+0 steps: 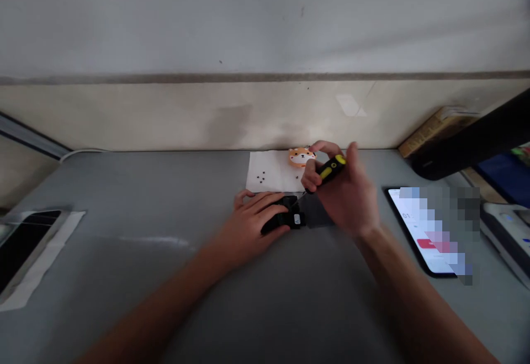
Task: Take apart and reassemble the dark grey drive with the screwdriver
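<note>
My left hand (252,223) lies over a small black device (293,221) on the desk, fingers curled across it and holding it down. The device carries a small white label; much of it is hidden under the fingers, so its kind does not show. My right hand (350,195) grips a black and yellow screwdriver (331,169), its shaft slanting down and left to the device. A thin dark flat piece (319,214) lies beside the device, partly under the right hand. Several tiny dark screws (261,177) rest on a white sheet of paper (271,162) just behind.
An orange and white animal-faced item (301,157) sits on the paper near the wall. At right lie a lit phone (422,231), a dark cylinder (467,137), a book (439,129) and a pale device (507,237). Another dark-screened item (28,248) is at far left.
</note>
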Available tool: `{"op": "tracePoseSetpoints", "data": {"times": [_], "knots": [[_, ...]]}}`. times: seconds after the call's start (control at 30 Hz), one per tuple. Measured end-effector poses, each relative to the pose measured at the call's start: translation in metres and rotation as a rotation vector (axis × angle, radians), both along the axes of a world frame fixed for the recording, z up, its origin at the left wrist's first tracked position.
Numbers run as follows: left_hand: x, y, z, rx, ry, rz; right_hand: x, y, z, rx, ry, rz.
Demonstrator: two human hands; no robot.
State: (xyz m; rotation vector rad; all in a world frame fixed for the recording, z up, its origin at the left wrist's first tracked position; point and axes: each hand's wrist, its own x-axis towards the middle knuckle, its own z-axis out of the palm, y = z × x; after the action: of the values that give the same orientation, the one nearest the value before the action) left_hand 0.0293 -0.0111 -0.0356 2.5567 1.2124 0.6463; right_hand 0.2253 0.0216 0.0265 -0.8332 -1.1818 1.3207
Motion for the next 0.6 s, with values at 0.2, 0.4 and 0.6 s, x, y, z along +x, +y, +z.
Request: {"op": "tracePoseSetpoints", "data": {"times": [0.2,0.4,0.6], "knots": [[0.002,0.001,0.004,-0.037,-0.005,-0.014,0.004,-0.004,0.004,-0.016,0.002,0.016],[0.002,-0.001,0.004,-0.013,0.009,-0.022,0.000,0.002,-0.007,0.031,-0.010,-0.101],[-0.001,-0.001,0.001,0.013,0.019,-0.031,0.003,0.003,0.002,-0.021,0.015,-0.030]]}}
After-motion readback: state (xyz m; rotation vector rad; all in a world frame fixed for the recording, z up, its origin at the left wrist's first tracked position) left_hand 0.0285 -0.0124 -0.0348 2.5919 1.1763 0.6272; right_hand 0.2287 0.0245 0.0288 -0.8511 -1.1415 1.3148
